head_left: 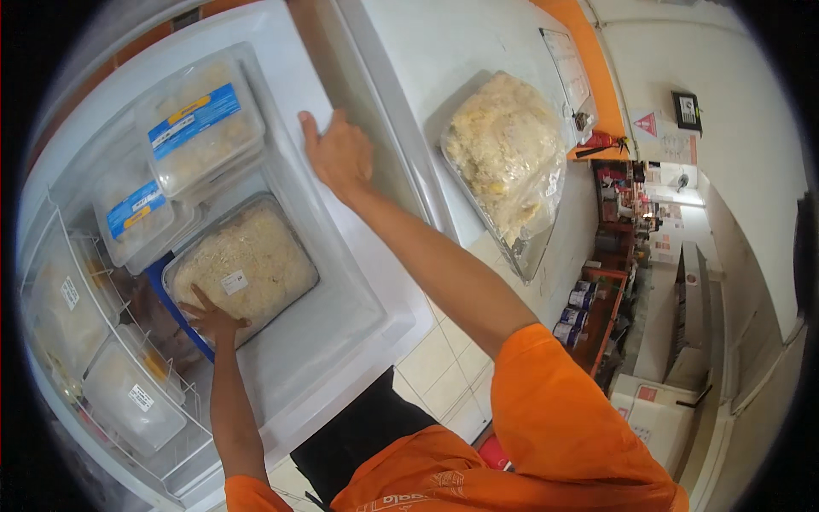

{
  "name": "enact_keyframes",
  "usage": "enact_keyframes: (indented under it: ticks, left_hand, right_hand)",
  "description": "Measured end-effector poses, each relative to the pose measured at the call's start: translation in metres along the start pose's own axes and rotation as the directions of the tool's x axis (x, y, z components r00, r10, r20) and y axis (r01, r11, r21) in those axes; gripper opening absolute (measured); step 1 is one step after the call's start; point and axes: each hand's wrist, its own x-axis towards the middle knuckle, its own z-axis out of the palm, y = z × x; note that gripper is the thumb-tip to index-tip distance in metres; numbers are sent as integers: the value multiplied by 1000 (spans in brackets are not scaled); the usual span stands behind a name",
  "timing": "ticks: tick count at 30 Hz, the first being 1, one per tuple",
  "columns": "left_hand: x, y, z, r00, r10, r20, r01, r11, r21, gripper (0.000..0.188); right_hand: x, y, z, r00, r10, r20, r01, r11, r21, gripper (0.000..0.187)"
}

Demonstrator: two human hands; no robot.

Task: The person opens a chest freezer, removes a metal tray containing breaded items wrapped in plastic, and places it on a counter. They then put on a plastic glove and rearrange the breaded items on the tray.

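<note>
My left hand [211,318] lies with spread fingers on a clear-wrapped tub of pale crumbed food [256,252], which bears a small white label. The tub sits low inside a white chest freezer [375,320], with a blue edge [162,286] along its left side. My right hand [339,154] is at the freezer's right rim [311,81], thumb stretched out and the other fingers curled over the edge, partly hidden. Behind the tub, lidded clear boxes with blue labels [200,124] are stacked, and another box stack [141,218] stands beside them.
A white wire basket [162,461] at the left holds several clear boxes [132,397]. Right of the freezer, a metal tray [520,264] with bagged crumbed food [508,145] rests on a white top. Further right are a fire extinguisher [601,141] and shelves with tins [572,316].
</note>
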Motion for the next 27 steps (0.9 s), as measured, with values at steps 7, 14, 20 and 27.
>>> enact_keyframes:
  ticks: [7, 14, 20, 27]
  left_hand:
    - [65, -147, 59, 942, 252, -222, -305, 917, -257, 130]
    - [-196, -3, -87, 851, 264, -455, -497, 684, -533, 76]
    - [-301, -12, -58, 735, -48, -676, -634, 306, -711, 53]
    - [-449, 297, -149, 169, 533, -829, -933, 358, 41, 49]
  right_hand:
    - [-19, -58, 0, 995, -65, 71, 40, 953, 300, 53]
    - [-44, 89, -10, 985, -53, -166, 127, 871, 475, 68]
    - [-192, 244, -225, 700, -549, 457, -411, 214, 886, 32]
    - [-214, 475, -281, 826, 130, 548, -556, 344, 757, 39]
